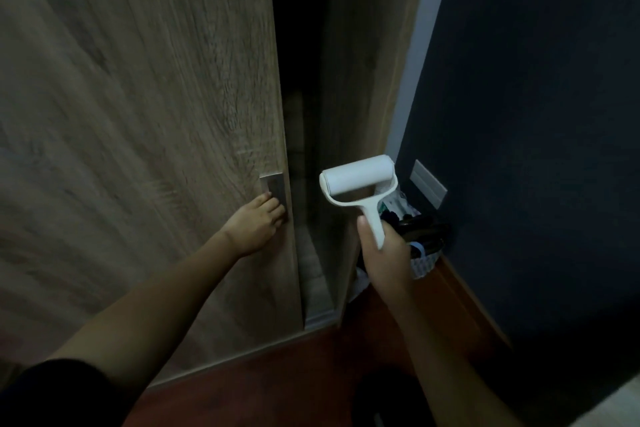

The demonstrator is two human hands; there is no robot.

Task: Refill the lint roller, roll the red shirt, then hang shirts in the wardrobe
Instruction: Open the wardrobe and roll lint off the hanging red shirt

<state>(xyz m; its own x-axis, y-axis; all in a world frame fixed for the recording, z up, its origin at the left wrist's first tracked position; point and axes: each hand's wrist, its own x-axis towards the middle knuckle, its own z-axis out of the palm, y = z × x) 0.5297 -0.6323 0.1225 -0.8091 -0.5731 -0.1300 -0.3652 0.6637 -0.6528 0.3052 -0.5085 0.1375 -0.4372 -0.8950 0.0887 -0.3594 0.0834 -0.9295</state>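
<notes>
wardrobe door [138,114]: wood-grain laminate, matt, grey-brown. handle plate [275,187]: brushed metal, dull sheen. lint roller [360,184]: white plastic frame, smooth, slight gloss; roll looks like white paper, matt. floor [294,385]: reddish wood, semi-gloss. wall [554,114]: dark paint, matt.

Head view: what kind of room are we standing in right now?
Probably a bedroom corner at a wardrobe: a tall wood-grain sliding door partly open on a dark interior, a reddish wood floor, and a basket of odds and ends against the dark wall.
</notes>
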